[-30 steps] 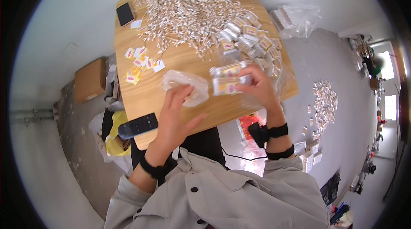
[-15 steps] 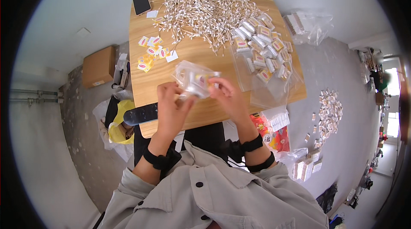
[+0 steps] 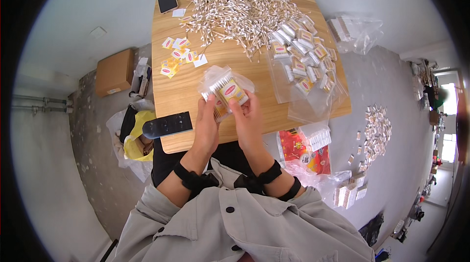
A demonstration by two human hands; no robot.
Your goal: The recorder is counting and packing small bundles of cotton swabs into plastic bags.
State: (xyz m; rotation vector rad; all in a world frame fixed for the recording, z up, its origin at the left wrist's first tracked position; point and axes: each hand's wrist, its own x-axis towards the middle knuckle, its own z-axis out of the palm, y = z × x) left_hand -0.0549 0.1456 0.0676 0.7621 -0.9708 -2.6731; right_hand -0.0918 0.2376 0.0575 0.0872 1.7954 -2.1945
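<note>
My left hand (image 3: 208, 122) and my right hand (image 3: 248, 121) are both closed on a clear plastic bag (image 3: 247, 83) above the near part of the table. Inside the bag are small packs of cotton swabs (image 3: 230, 91) with yellow and white labels and a red oval, white tips showing in a row. Both thumbs press on the front of the bag; the fingers behind it are mostly hidden. Beyond my hands lies a big heap of loose cotton swabs (image 3: 240, 7). To its right are several filled swab packs (image 3: 303, 46), partly over flat clear bags (image 3: 311, 105).
Loose yellow label cards (image 3: 171, 66) lie at the left of the wooden table (image 3: 176, 95). A dark phone-like device (image 3: 169, 125) overhangs the near left edge. Another small device (image 3: 167, 0) sits at the far left corner. Many packs (image 3: 377, 130) are piled on the floor at right.
My right hand has come closer to my left, and the bag has turned so its label faces up. Shifting left arm now uncovers more of the dark device.
</note>
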